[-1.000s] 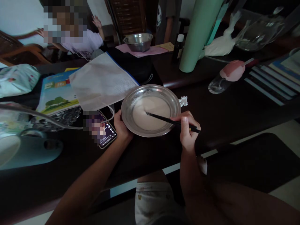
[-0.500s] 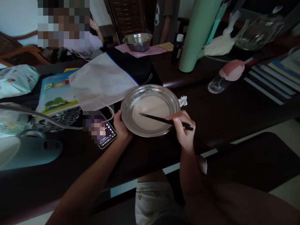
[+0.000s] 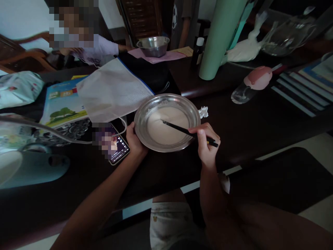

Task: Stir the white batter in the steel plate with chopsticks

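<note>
A steel bowl (image 3: 142, 133) on the dark table holds a pale, creamy liquid (image 3: 169, 133). My left hand (image 3: 135, 141) grips the bowl's left rim, the thumb on top and the other fingers hidden beneath. Pinched in my right hand (image 3: 208, 140) are black chopsticks (image 3: 179, 128), slanting down to the left with their tips in the liquid. They lie so close together that I cannot separate them clearly. Left of the bowl, a lit phone (image 3: 118, 152) lies close by my left wrist.
Behind the bowl lie a white mesh bag (image 3: 111, 90) and a picture book (image 3: 62, 100). A second steel bowl (image 3: 153, 48), a green cylinder (image 3: 221, 38) and a pink-lidded bottle (image 3: 257, 78) stand farther back. A crumpled tissue (image 3: 203, 111) touches the right rim. Another person (image 3: 106, 47) sits across.
My right hand and the chopsticks have shifted slightly right, their tips moving right and away from me through the liquid. The person opposite has lowered a raised hand. My left hand stays put.
</note>
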Tool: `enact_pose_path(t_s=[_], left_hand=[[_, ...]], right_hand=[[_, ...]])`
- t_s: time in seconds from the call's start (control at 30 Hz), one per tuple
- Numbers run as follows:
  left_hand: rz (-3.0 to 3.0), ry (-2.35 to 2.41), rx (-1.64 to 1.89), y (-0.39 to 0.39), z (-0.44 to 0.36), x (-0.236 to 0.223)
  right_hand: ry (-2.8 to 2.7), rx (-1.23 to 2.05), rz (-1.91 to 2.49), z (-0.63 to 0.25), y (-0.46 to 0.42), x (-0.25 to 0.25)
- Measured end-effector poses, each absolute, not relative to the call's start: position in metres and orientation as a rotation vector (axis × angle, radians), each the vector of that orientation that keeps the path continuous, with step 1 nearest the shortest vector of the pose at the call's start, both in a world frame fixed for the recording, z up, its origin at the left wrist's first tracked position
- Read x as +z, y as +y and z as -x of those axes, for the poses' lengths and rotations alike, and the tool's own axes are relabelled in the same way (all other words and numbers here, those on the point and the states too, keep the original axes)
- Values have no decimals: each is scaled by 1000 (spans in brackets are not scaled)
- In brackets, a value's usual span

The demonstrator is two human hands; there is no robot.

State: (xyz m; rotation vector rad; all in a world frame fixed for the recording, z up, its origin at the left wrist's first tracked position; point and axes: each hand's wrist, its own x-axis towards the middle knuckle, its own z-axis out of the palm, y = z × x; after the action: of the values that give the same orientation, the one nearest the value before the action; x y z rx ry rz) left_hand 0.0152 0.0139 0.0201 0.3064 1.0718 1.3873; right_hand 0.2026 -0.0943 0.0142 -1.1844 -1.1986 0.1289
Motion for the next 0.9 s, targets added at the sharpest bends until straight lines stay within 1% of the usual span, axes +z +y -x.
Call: enact_pose_path(t_s=[0.2, 0.37, 0.47, 0.6, 0.7, 0.9], left_hand=[[-341, 1057, 1389, 16, -14, 14], [-317, 1076, 1397, 16, -15, 15], [-338, 1054, 1398, 15, -16, 18], [-309, 1067, 1400, 13, -18, 24], [-278, 1069, 1394, 13, -18, 25], [-280, 1058, 1408, 14, -17, 21]], right_hand=[[-1258, 201, 1205, -202, -95, 15], [-1182, 146, 1197, -203, -95, 14], [-1199, 179, 1146, -203, -95, 13], [-1264, 173, 1210, -202, -95, 15], [-1203, 128, 1207, -203, -95, 15], [-1266, 189, 1176, -202, -95, 16]])
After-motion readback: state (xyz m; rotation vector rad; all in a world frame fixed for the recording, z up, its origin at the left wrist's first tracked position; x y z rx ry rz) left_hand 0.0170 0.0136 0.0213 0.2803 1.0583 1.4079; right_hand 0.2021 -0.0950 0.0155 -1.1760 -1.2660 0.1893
